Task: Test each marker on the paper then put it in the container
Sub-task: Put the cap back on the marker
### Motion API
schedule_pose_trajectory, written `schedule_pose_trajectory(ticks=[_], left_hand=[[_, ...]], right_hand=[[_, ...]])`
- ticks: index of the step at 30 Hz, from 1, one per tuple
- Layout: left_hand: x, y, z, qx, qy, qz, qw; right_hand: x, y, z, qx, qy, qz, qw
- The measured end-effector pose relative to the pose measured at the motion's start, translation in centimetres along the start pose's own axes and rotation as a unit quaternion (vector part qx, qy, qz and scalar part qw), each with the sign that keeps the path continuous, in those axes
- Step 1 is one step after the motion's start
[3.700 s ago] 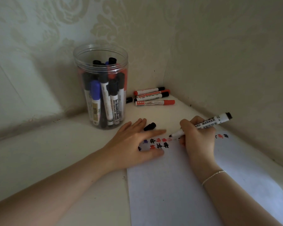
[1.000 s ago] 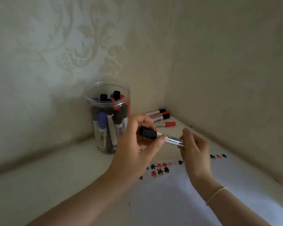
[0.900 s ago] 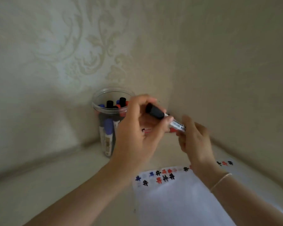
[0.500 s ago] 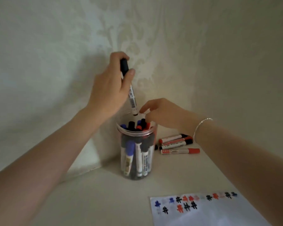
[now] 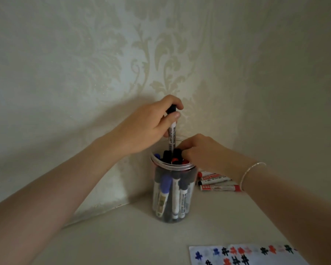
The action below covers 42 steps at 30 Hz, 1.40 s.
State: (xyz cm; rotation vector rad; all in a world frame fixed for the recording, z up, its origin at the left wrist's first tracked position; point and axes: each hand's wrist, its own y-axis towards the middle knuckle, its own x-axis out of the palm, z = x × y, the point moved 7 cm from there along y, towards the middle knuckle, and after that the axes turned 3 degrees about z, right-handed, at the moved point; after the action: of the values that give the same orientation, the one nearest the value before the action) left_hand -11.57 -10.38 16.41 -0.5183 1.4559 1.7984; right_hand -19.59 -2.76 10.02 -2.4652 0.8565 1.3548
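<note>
The left hand (image 5: 147, 127) pinches a black-capped white whiteboard marker (image 5: 172, 132) by its cap end, long axis near upright, lower tip just entering the clear round plastic container (image 5: 173, 190) directly beneath. The right hand (image 5: 201, 152), fingers curled at the rim among the packed markers, seems to part them; a straight push down should seat it.

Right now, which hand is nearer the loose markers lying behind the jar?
Right. The right hand is at the jar rim, just above the loose markers; the left hand grips a black marker above the jar's far side.
</note>
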Motion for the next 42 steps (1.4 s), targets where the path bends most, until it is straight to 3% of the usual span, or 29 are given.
schedule_pose_trajectory(ticks=[6, 9, 15, 20, 23, 25, 26, 27, 29, 31, 33, 35, 38, 40, 42], left_hand=[[2.1, 0.0, -0.6, -0.033, 0.025, -0.106, 0.994], [3.0, 0.1, -0.2, -0.022, 0.094, -0.162, 0.982], [2.8, -0.7, 0.5, -0.032, 0.128, -0.137, 0.982], [3.7, -0.7, 0.2, -0.075, 0.246, -0.26, 0.931], [3.6, -0.2, 0.3, -0.102, 0.244, -0.293, 0.919], [2.8, 0.6, 1.1, -0.111, 0.215, -0.252, 0.937], [2.3, 1.1, 2.0, -0.098, 0.202, -0.198, 0.954], [1.8, 1.6, 3.3, -0.074, 0.188, -0.133, 0.97], [1.6, 1.7, 6.6, -0.019, 0.109, -0.023, 0.994], [3.0, 1.0, 9.7, 0.029, -0.002, 0.025, 0.999], [5.4, 0.1, 11.5, 0.049, -0.08, 0.032, 0.995], [8.6, -0.8, 12.0, 0.023, -0.135, 0.011, 0.991], [13.5, -3.0, 10.9, -0.074, -0.184, -0.034, 0.98], [15.7, -4.5, 9.2, -0.152, -0.214, -0.037, 0.964], [17.8, -5.8, 7.3, -0.203, -0.215, -0.053, 0.954]], right_hand=[[-0.2, 0.0, 0.0, 0.002, -0.027, 0.019, 0.999], [-0.3, 0.1, 0.2, 0.009, -0.027, 0.029, 0.999], [-0.6, -0.4, 0.4, 0.016, 0.023, 0.087, 0.996], [-0.5, -0.4, -0.3, -0.02, 0.005, 0.037, 0.999], [-3.9, -0.4, 0.3, -0.048, 0.087, 0.122, 0.988], [-6.9, -0.6, 3.3, -0.032, 0.223, 0.242, 0.944], [-7.5, -0.6, 5.6, -0.01, 0.223, 0.278, 0.934], [-7.2, -0.4, 7.8, 0.026, 0.146, 0.275, 0.95], [-3.7, -0.1, 12.5, 0.09, -0.059, 0.149, 0.983], [0.2, -0.8, 15.6, 0.104, -0.173, 0.021, 0.979], [2.2, -1.9, 16.6, 0.097, -0.216, -0.018, 0.971], [2.7, -2.5, 15.9, 0.066, -0.248, 0.005, 0.967], [2.7, -2.9, 14.4, 0.017, -0.295, 0.044, 0.954], [1.8, -2.9, 14.6, 0.046, -0.328, 0.044, 0.942], [-1.1, -2.7, 15.3, 0.096, -0.257, 0.13, 0.953]])
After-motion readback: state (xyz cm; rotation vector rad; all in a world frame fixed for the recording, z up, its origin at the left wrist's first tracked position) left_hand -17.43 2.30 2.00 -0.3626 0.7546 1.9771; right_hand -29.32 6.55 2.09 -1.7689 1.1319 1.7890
